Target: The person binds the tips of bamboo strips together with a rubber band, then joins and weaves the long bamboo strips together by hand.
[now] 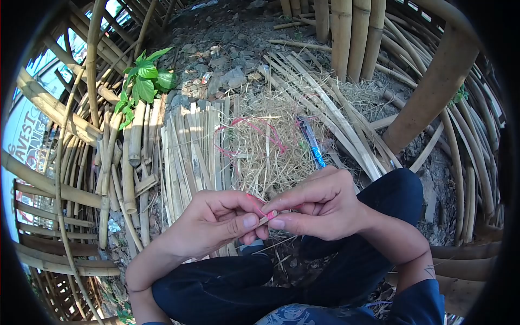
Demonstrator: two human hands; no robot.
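Both hands meet in front of my lap, around a short, thin bamboo piece [264, 220] with pink string [272, 214] wound about it. My left hand [221, 218] pinches the left side of the piece between thumb and fingers. My right hand [320, 206] closes its thumb and forefinger on the pink string at the right end. A bit of pink also shows above the left fingers. Just beyond the hands lies a heap of dry straw-like shavings [260, 162], with loose pink string [279, 142] tangled over it.
Split bamboo slats [187, 146] lie left of the shavings, more long strips [336, 119] to the right. A blue wrapper [313, 146] rests by the heap. Upright bamboo poles [352, 40] and a thick post [430, 86] stand right. A leafy plant [145, 81] grows at left.
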